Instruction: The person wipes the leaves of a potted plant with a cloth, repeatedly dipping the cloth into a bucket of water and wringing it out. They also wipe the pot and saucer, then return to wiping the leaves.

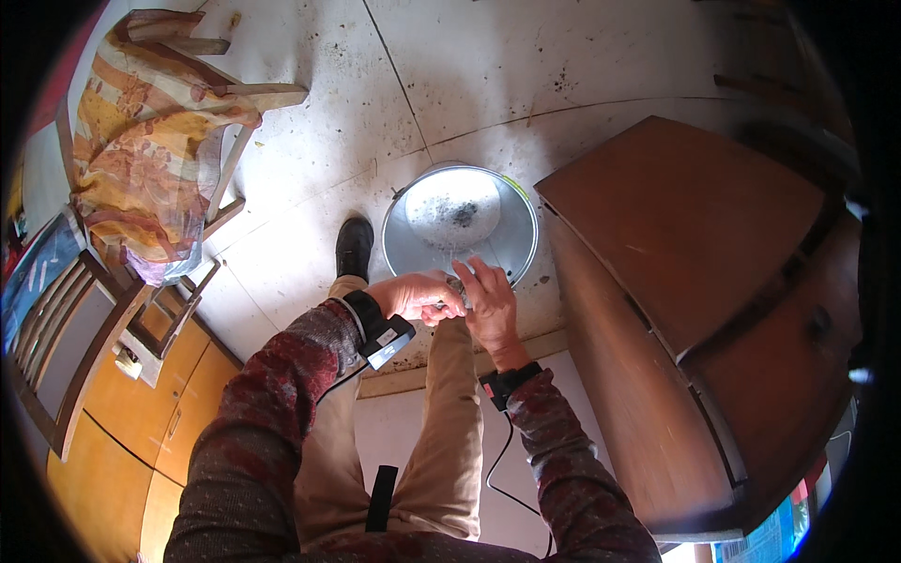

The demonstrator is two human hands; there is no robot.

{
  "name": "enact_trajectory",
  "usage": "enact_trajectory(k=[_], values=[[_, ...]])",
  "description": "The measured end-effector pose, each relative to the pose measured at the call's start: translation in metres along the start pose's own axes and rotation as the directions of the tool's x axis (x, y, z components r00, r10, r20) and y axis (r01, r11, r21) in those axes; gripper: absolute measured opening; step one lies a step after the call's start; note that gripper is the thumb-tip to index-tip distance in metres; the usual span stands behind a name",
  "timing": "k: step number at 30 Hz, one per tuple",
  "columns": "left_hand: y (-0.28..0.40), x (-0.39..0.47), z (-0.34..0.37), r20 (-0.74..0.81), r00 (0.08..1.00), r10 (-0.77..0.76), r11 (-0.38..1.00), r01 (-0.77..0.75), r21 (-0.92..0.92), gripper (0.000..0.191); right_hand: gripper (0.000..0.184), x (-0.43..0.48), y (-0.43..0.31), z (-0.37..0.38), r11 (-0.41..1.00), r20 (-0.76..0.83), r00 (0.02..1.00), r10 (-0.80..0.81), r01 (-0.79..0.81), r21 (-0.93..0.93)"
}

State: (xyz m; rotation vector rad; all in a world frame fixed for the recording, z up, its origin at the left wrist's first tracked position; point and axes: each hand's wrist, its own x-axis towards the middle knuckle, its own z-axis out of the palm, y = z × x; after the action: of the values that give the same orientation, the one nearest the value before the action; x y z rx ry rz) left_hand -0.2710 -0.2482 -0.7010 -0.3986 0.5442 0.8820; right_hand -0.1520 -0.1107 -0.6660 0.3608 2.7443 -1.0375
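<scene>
My left hand [415, 294] and my right hand [490, 302] meet just above the near rim of a round metal bucket [519, 232]. Between them is a small greyish thing [457, 285], largely hidden by the fingers; its kind cannot be made out. The left fingers curl around it, while the right fingers press on it from the other side, partly stretched out. Faint streaks, perhaps drops, show below the hands inside the bucket. Dark specks [461, 213] lie on the bucket's pale bottom. Both wrists wear black strapped devices with cables.
Brown wooden furniture [683, 232] stands close on the right. To the left, a patterned orange cloth [141, 155] hangs over a wooden chair [264, 95], with a slatted wooden chair [60, 317] and yellow cabinet doors [141, 401] nearer. Dirt spots the pale floor [486, 63].
</scene>
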Motion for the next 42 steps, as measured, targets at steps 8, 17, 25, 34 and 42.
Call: enact_trajectory(k=[8,17,25,34,42], values=[[0.006,0.003,0.039,-0.295,0.776,0.557,0.366,0.088,0.926,0.017,0.017,0.015,0.005,-0.011,0.973,0.228,0.946,0.229,-0.228,-0.031],[0.009,0.015,0.037,-0.169,0.687,0.707,0.066,0.173,0.983,0.025,0.022,0.025,0.034,0.010,0.961,0.415,0.867,0.277,-0.259,-0.101],[0.008,0.010,0.057,0.083,0.639,0.765,-0.160,0.063,0.985,0.029,0.050,0.015,0.035,-0.011,0.810,0.578,0.694,0.429,-0.579,0.093],[0.002,-0.027,0.074,-0.181,0.941,0.286,0.917,-0.215,0.335,0.018,0.047,-0.023,-0.039,-0.062,0.982,-0.086,0.995,-0.051,0.034,-0.185],[0.007,-0.036,0.092,-0.282,0.800,0.530,0.240,0.177,0.955,0.021,0.018,-0.004,-0.035,-0.055,0.980,0.196,0.961,0.197,-0.191,-0.052]])
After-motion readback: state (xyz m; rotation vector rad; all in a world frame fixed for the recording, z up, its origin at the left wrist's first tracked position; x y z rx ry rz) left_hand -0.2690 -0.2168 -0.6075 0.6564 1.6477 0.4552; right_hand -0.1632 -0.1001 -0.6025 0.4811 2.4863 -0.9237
